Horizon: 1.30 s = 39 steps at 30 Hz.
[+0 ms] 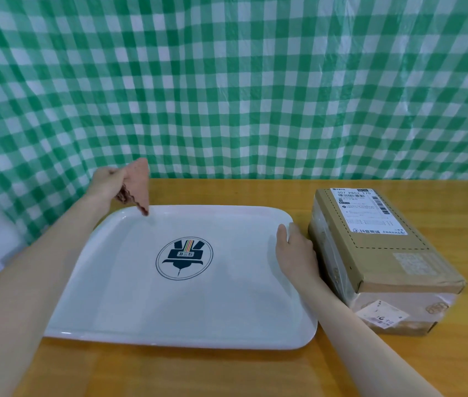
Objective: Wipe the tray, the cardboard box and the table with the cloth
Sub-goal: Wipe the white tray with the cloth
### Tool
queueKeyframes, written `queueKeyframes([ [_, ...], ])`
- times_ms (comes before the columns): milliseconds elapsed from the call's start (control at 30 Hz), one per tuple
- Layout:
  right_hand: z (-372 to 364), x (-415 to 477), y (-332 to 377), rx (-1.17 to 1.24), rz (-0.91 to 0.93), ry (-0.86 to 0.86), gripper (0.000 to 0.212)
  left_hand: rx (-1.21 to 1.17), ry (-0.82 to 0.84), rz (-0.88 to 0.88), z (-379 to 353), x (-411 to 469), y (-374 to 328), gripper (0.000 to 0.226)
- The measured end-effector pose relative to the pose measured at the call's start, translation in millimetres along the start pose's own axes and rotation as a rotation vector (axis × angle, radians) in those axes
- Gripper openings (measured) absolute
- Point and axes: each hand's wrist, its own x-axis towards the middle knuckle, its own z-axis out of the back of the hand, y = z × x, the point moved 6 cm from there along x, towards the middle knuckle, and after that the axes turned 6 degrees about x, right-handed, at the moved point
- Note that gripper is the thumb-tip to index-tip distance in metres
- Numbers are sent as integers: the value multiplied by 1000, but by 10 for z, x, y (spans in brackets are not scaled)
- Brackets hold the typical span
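A white tray (pixel 227 316) with a dark round logo lies flat in the middle of the wooden table (pixel 227 373). My left hand (pixel 108 183) holds a pinkish-brown cloth (pixel 138 183) above the tray's far left corner, and the cloth's lowest tip touches or nearly touches the rim. My right hand (pixel 295 252) rests on the tray's right edge, fingers over the rim. A cardboard box (pixel 381 253) with a white shipping label stands just right of the tray, close to my right hand.
A green and white checked sheet (pixel 241 87) hangs as a backdrop right behind the table's far edge. Bare wooden tabletop shows in front of the tray and to the right of the box.
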Motion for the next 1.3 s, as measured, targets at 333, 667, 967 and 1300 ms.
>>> queueKeyframes([
  [333,-12,2,11,-25,14,7,49,471,149,-162,-284,-189,749,70],
  [667,1,3,-2,57,-35,10,42,480,265,-319,-1212,-935,-49,41],
  [967,39,-40,54,50,-22,-10,50,460,622,-466,-2067,-1640,-632,37],
  [1300,87,-85,94,75,44,-82,42,429,870,-576,-2013,-1830,-604,14],
])
